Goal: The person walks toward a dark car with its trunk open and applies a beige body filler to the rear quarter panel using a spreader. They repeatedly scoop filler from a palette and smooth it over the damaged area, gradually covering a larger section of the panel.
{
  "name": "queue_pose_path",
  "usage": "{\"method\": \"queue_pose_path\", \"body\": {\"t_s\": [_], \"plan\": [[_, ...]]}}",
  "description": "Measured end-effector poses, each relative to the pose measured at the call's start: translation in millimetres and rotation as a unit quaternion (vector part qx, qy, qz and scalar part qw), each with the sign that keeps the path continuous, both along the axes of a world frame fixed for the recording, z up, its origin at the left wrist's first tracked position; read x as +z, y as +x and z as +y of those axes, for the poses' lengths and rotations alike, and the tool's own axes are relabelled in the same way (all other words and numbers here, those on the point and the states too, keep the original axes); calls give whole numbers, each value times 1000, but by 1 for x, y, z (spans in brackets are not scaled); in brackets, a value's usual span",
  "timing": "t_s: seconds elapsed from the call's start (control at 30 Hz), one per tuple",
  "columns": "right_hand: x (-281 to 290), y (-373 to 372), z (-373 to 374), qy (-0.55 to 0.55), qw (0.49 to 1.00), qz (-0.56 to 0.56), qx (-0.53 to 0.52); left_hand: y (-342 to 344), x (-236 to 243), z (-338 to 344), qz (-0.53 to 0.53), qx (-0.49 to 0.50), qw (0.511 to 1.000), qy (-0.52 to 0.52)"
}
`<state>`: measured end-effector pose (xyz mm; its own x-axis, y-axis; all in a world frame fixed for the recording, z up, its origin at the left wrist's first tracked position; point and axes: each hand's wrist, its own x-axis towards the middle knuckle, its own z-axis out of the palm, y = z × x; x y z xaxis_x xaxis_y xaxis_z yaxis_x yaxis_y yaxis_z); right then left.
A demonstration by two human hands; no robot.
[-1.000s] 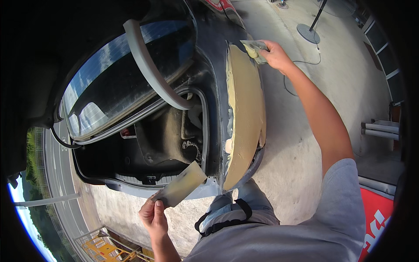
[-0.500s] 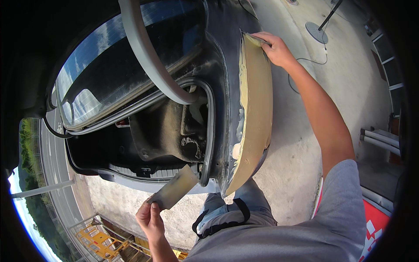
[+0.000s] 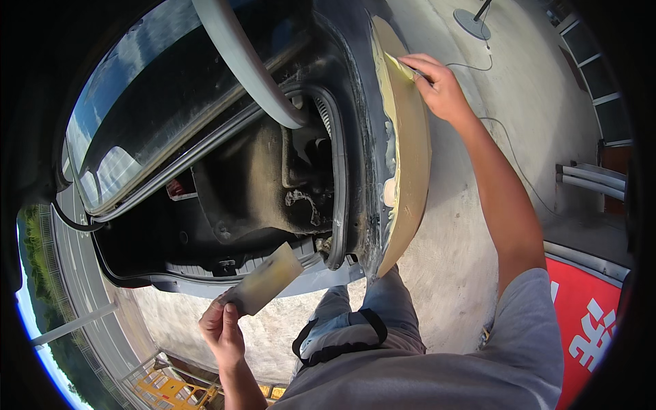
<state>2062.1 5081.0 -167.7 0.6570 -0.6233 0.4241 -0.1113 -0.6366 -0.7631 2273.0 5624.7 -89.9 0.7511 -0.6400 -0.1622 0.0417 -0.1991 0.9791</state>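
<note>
Beside the open boot of a dark car, a rear body panel is coated in tan filler, with ragged pale-yellow putty along its left edge. My right hand grips a thin putty spreader near the panel's upper end. Yellow putty shows at the blade, which is tilted against the filler. Lower left, my left hand pinches a flat rectangular mixing plate by one corner, thumb on top. Smears of yellowish putty cover its face. The plate is held in front of the boot opening, apart from the panel.
A pale curved bar crosses above the boot, near the rear window. Right of the car, a cable lies on concrete near a round stand base. A red sign stands lower right, yellow barriers lower left.
My right hand has drawn the spreader from the panel's top end down along it, toward me. The left hand still holds the plate. The whole view has shifted slightly.
</note>
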Motion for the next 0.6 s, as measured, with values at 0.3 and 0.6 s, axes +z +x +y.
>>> {"method": "queue_pose_path", "body": {"t_s": [0.3, 0.6], "plan": [[6, -25, 95, 1, 997, 12, -70, 26, -4, 23, 8, -56, 998, -7], [10, -45, 183, -25, 988, 36, -147, 44, -2, 31, 9, -108, 994, -17]]}}
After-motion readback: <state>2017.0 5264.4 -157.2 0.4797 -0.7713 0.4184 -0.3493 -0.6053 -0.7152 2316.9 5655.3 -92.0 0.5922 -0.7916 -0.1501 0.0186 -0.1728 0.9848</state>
